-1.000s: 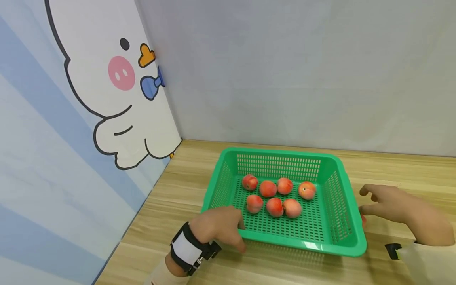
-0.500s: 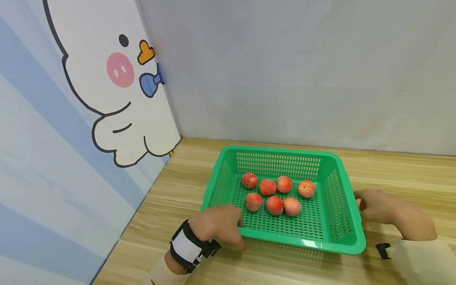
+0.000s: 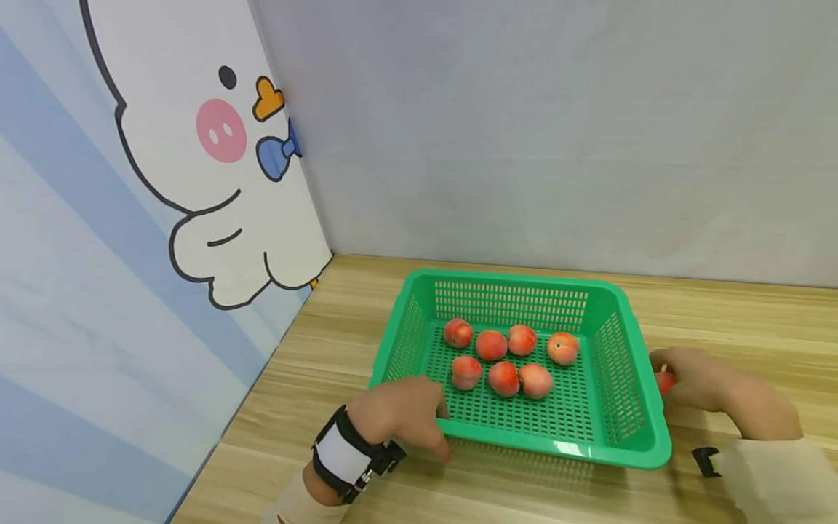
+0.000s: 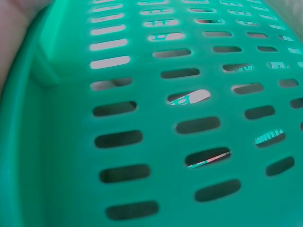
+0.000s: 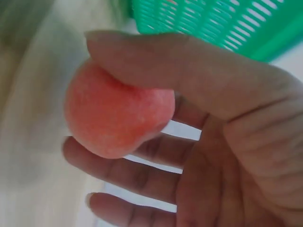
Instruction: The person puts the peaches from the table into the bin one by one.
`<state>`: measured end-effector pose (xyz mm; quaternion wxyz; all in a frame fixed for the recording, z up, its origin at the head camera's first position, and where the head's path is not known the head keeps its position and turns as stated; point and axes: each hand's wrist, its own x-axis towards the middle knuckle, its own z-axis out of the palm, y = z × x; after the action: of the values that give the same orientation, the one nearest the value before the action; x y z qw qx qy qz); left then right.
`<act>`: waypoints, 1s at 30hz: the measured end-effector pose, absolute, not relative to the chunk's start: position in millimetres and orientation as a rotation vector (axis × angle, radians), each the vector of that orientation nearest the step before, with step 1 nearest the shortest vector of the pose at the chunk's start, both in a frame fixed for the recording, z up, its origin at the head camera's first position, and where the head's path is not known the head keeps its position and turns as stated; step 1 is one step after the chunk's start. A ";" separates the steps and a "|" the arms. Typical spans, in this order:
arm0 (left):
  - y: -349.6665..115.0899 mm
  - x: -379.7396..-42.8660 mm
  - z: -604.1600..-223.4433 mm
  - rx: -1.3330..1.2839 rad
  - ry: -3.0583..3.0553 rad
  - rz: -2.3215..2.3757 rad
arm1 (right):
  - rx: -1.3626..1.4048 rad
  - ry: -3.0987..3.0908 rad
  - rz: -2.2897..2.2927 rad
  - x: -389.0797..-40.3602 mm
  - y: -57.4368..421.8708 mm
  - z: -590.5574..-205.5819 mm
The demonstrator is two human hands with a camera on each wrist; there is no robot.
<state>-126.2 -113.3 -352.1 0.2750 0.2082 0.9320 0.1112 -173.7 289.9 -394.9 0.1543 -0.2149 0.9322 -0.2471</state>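
Note:
A green plastic basket with slotted walls stands on the table with several red-orange peaches lying on its floor. My left hand grips its front rim near the left corner, fingers inside and thumb outside. The slotted wall fills the left wrist view. Just outside the right wall, my right hand pinches another peach between thumb and fingers. In the head view, part of that peach is hidden by the hand.
The wood-grain table runs back to a pale grey wall. On the left stands a blue-and-white panel with a cartoon bird. A small black piece shows by the right sleeve.
My right hand has moved left to the basket's right side and closed on a peach, which now shows between its fingers. The left hand stays on the rim.

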 end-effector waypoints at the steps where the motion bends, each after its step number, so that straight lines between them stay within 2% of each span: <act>1: -113.3 -126.1 -352.0 0.560 2.505 0.300 | -0.639 2.722 -0.709 -172.8 292.3 -391.7; 8: -113.2 -125.8 -351.4 0.571 2.502 0.306 | -0.814 3.151 -0.675 -156.5 303.7 -352.9; 15: -113.5 -125.4 -350.7 0.570 2.503 0.312 | -1.125 3.322 -0.810 -141.1 286.3 -327.8; 25: -113.5 -126.2 -351.8 0.563 2.508 0.297 | -1.257 3.164 -0.953 -125.3 245.5 -311.3; 30: -113.3 -126.4 -353.0 0.561 2.512 0.293 | -1.222 3.091 -0.882 -126.0 231.6 -305.5</act>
<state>-126.4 -113.3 -353.0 0.2722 0.2085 0.9330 0.1090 -126.0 231.6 -305.5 -0.1479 -0.3513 0.8890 -0.2537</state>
